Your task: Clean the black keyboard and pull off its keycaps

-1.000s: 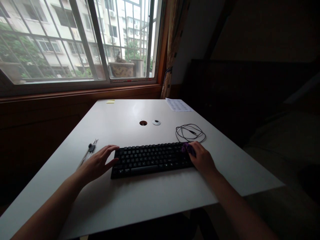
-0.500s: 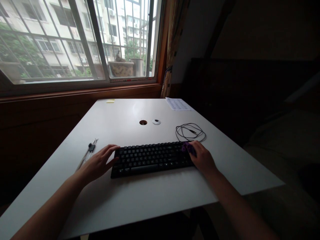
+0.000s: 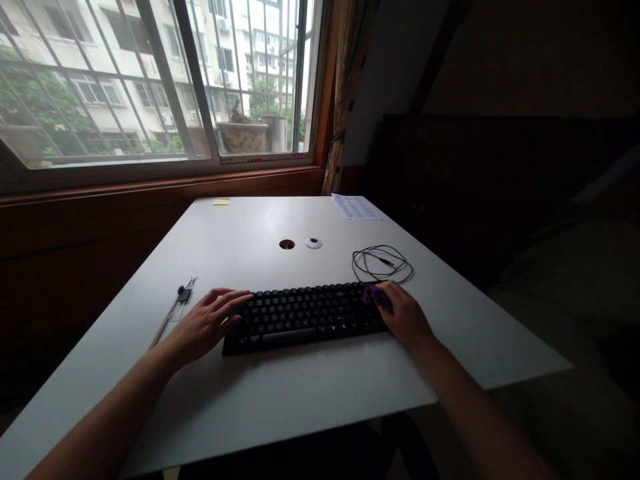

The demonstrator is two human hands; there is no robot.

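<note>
A black keyboard (image 3: 300,317) lies across the middle of the white table. At its left end my left hand (image 3: 207,325) is open, fingers stretched over the leftmost keys. My right hand (image 3: 406,315) is at the right end, closed on a soft, crumpled purple wad (image 3: 375,297) held against the keys. Whether the wad is cloth or putty I cannot tell. Behind the right end, a thin black cable (image 3: 383,263) lies in loose loops, its metal plug showing among them.
Left of the keyboard stands a slim metal-and-black item (image 3: 184,295), partly behind my left forearm. Farther back are a round hole (image 3: 287,245) in the tabletop, a white round cover (image 3: 313,243), yellow paper (image 3: 221,201) and printed sheets (image 3: 357,207). A barred window (image 3: 150,87) is beyond.
My left hand has shifted right, from the keyboard's left edge onto its leftmost keys. The right hand and the purple wad have stayed in nearly the same place.
</note>
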